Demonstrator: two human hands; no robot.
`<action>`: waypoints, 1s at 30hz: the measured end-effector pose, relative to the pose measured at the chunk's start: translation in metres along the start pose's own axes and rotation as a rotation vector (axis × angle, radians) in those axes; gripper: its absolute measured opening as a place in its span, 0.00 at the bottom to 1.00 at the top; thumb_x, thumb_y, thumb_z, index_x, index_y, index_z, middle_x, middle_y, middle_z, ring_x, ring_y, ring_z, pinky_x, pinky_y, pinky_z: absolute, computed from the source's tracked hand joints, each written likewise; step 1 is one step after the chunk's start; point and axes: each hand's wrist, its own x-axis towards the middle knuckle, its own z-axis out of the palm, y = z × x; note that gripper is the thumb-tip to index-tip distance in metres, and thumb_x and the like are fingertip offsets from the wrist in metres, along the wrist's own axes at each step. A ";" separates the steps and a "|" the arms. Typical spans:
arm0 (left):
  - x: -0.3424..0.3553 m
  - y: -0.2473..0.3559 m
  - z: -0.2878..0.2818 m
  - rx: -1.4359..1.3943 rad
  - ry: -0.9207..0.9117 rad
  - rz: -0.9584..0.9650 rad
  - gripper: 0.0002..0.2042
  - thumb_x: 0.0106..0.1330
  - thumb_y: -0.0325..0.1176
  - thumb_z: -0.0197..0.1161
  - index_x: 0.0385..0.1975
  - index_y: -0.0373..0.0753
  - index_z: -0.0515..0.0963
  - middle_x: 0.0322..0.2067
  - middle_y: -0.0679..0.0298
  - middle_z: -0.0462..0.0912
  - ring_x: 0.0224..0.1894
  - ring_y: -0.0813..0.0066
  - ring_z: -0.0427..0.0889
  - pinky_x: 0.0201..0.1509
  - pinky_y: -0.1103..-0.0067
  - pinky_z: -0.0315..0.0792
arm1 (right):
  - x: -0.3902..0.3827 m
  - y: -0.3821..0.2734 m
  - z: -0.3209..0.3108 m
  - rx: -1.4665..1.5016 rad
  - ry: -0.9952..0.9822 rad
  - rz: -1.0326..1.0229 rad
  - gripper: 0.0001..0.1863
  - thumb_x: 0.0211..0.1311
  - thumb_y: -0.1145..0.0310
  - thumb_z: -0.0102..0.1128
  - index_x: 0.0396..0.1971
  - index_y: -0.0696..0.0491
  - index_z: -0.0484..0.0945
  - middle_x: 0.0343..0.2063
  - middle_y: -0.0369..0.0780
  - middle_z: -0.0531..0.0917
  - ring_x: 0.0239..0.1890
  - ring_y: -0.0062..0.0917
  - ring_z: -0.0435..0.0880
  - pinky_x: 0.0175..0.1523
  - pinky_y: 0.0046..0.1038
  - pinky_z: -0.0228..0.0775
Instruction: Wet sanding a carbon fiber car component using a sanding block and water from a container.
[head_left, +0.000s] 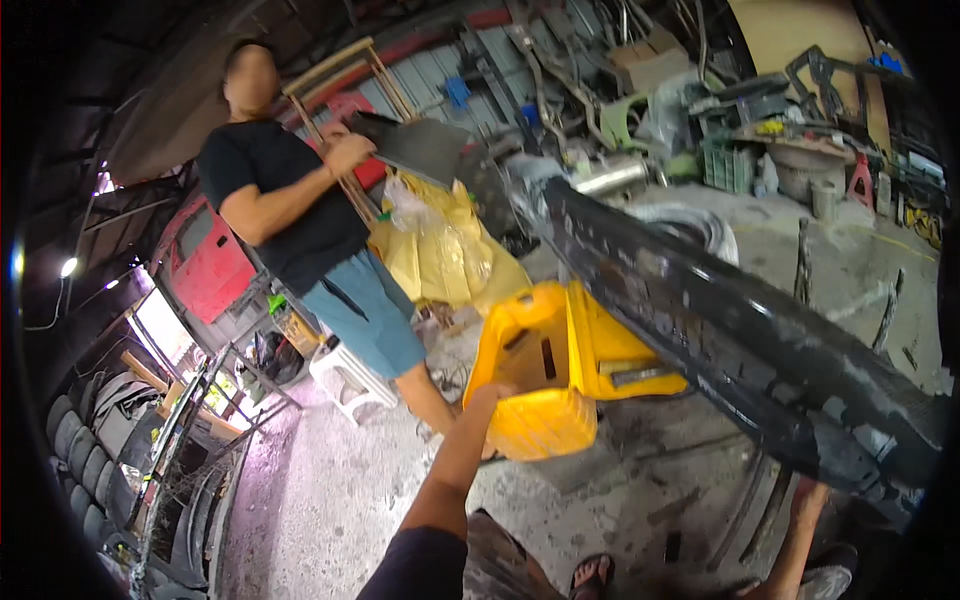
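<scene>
My left arm reaches forward to a yellow plastic bin (545,425), and my left hand (490,393) is closed on its near left rim. A flat brown piece (525,362) lies inside the bin. A long black car bumper (700,290), scuffed with pale patches, slants across the right side above the floor. My right hand (812,492) is at the bumper's lower near edge, its fingers mostly hidden behind it. To the bin's right, a yellow tray (610,345) holds a dark, long-shaped tool (648,376).
A person (285,200) in a black shirt and blue shorts stands ahead left, hands near a dark panel (425,150). A white stool (350,385) is beside them. Yellow sheeting (440,250), a green crate (727,165) and coiled hose (700,228) lie farther back. Metal scrap lines the left.
</scene>
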 end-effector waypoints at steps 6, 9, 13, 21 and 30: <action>-0.011 -0.002 -0.002 -0.024 0.003 -0.024 0.11 0.61 0.35 0.61 0.36 0.36 0.84 0.37 0.47 0.85 0.42 0.52 0.84 0.47 0.66 0.75 | 0.001 -0.006 0.017 0.037 0.008 -0.037 0.35 0.70 0.50 0.52 0.68 0.57 0.58 0.68 0.43 0.62 0.70 0.34 0.60 0.75 0.42 0.46; -0.019 -0.001 0.005 -0.029 -0.056 -0.047 0.11 0.61 0.35 0.61 0.36 0.36 0.84 0.37 0.47 0.85 0.42 0.52 0.83 0.48 0.66 0.75 | -0.006 -0.020 0.022 0.014 -0.093 -0.058 0.36 0.68 0.52 0.57 0.68 0.57 0.58 0.69 0.43 0.61 0.70 0.34 0.59 0.75 0.41 0.45; -0.024 0.008 0.004 -0.044 -0.058 -0.048 0.11 0.61 0.35 0.62 0.37 0.37 0.84 0.37 0.47 0.85 0.43 0.52 0.83 0.48 0.66 0.75 | -0.003 -0.001 -0.002 0.063 -0.070 -0.094 0.37 0.68 0.53 0.57 0.69 0.55 0.57 0.69 0.42 0.60 0.71 0.35 0.58 0.75 0.41 0.45; -0.047 0.014 -0.019 -0.175 0.228 -0.004 0.11 0.61 0.35 0.62 0.37 0.37 0.84 0.37 0.47 0.85 0.43 0.52 0.83 0.48 0.66 0.75 | 0.003 0.014 -0.004 0.007 -0.126 -0.153 0.38 0.67 0.54 0.58 0.70 0.55 0.55 0.70 0.41 0.60 0.71 0.34 0.57 0.75 0.40 0.44; -0.200 0.194 -0.088 0.049 0.695 0.715 0.11 0.67 0.34 0.60 0.43 0.35 0.80 0.36 0.54 0.79 0.42 0.54 0.78 0.46 0.68 0.72 | 0.000 -0.007 0.017 0.000 -0.029 -0.090 0.41 0.63 0.46 0.59 0.68 0.57 0.59 0.67 0.42 0.64 0.70 0.34 0.60 0.75 0.43 0.45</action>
